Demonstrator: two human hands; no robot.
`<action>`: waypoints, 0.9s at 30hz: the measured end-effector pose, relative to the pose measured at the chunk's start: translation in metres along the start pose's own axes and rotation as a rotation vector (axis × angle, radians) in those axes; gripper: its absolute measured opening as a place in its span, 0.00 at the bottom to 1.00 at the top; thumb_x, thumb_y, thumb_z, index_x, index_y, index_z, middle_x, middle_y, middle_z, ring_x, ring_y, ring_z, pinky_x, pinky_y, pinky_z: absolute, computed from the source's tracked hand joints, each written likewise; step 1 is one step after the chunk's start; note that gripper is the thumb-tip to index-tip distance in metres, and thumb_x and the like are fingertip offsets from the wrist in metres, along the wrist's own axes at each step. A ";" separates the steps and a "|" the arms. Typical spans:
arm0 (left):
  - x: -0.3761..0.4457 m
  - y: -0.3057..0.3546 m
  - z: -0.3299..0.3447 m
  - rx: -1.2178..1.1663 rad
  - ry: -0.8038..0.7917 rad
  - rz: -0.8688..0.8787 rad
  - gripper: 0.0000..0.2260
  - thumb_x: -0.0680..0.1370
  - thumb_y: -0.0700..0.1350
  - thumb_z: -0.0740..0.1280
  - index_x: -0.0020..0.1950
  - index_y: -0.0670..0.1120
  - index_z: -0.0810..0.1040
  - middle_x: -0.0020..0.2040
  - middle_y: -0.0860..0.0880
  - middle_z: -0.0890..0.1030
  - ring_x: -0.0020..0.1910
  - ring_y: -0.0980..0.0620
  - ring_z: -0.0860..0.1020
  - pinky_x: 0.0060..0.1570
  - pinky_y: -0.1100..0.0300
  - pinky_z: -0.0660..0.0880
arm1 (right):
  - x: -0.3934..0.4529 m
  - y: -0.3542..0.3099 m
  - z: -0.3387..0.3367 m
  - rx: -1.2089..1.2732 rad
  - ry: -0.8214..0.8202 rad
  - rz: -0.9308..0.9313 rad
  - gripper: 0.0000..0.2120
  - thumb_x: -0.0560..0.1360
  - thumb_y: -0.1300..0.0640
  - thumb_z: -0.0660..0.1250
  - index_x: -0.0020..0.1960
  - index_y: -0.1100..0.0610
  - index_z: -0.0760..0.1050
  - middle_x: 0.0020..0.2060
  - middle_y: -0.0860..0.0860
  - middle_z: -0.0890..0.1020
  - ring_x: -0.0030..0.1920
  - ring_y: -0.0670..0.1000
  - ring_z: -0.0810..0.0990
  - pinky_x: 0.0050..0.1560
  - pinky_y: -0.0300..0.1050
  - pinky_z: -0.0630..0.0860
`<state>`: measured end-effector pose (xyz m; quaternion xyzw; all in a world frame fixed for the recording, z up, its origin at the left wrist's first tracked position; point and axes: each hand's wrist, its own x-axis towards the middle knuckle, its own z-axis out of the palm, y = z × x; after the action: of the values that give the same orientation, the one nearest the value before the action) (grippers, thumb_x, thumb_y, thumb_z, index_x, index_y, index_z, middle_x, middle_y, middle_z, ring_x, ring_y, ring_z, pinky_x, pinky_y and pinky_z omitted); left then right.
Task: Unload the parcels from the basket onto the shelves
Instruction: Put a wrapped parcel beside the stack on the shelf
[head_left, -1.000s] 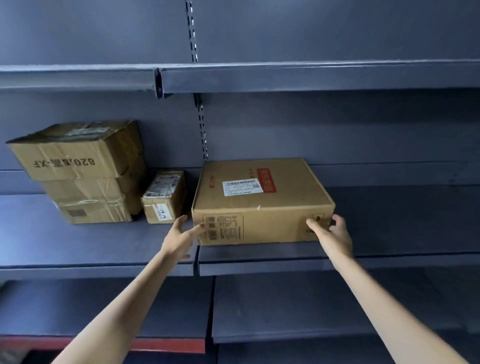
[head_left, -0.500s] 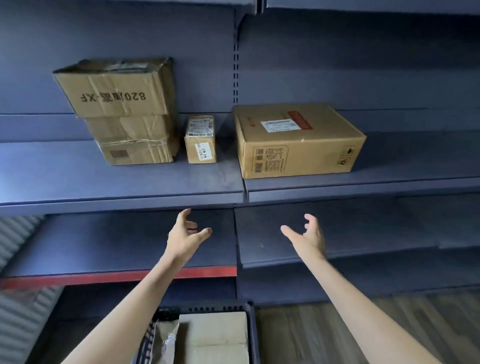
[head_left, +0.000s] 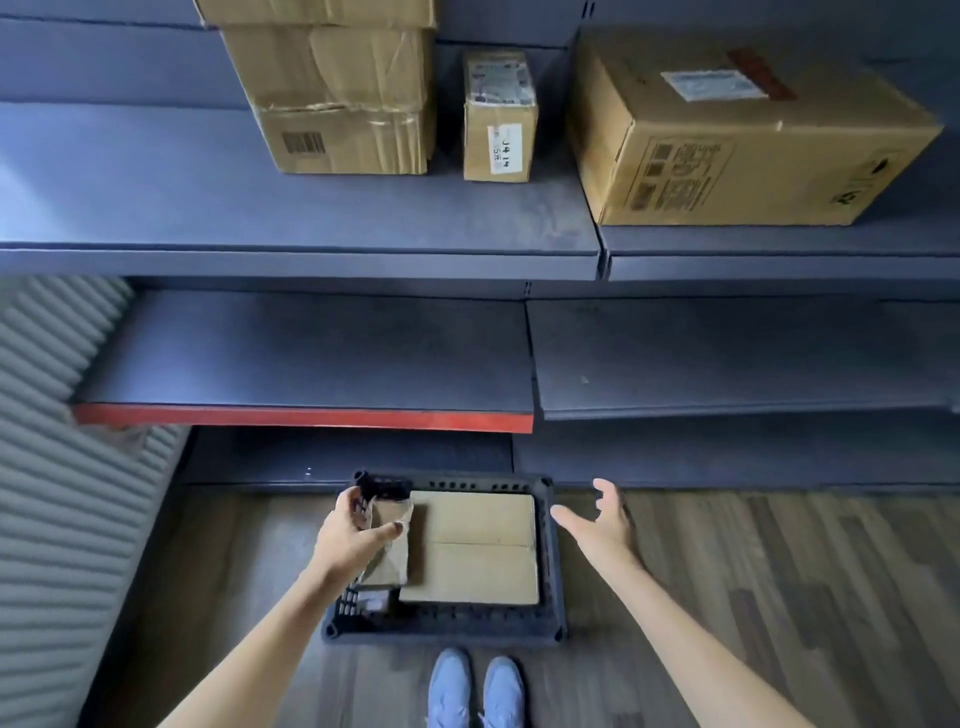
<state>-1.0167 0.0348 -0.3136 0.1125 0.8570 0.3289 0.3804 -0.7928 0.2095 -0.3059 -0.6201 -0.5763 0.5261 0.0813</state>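
Flat brown parcel (head_left: 471, 551) in the basket (head_left: 441, 621) on the floor looks stiff and light-ish, so I'd grab it by its two long side edges. Left hand (head_left: 349, 540) is down there, fingers closing round a crinkly soft packet (head_left: 389, 545); right hand (head_left: 602, 525) hovers beside the basket, fingers spread, holding nothing.
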 end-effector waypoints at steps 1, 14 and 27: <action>0.002 -0.010 0.003 0.009 -0.002 -0.022 0.33 0.68 0.45 0.75 0.70 0.46 0.64 0.55 0.45 0.78 0.54 0.43 0.77 0.53 0.50 0.76 | 0.002 0.010 0.005 -0.012 -0.013 0.022 0.35 0.69 0.56 0.73 0.70 0.55 0.60 0.69 0.59 0.65 0.67 0.57 0.66 0.62 0.47 0.64; 0.084 -0.158 0.067 0.039 0.017 -0.314 0.34 0.70 0.41 0.73 0.72 0.45 0.61 0.56 0.42 0.74 0.55 0.40 0.76 0.51 0.48 0.75 | 0.081 0.146 0.104 -0.188 -0.171 0.192 0.35 0.69 0.53 0.73 0.71 0.53 0.60 0.68 0.58 0.66 0.67 0.58 0.67 0.65 0.52 0.66; 0.231 -0.289 0.121 0.187 0.007 -0.123 0.24 0.73 0.41 0.68 0.68 0.45 0.67 0.63 0.41 0.76 0.61 0.44 0.75 0.57 0.57 0.69 | 0.183 0.256 0.314 -0.248 -0.320 0.065 0.28 0.69 0.50 0.71 0.67 0.48 0.66 0.62 0.52 0.74 0.60 0.52 0.73 0.56 0.41 0.67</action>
<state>-1.0709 -0.0243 -0.6949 0.0937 0.8905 0.2237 0.3848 -0.9061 0.1145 -0.7253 -0.5522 -0.6218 0.5453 -0.1053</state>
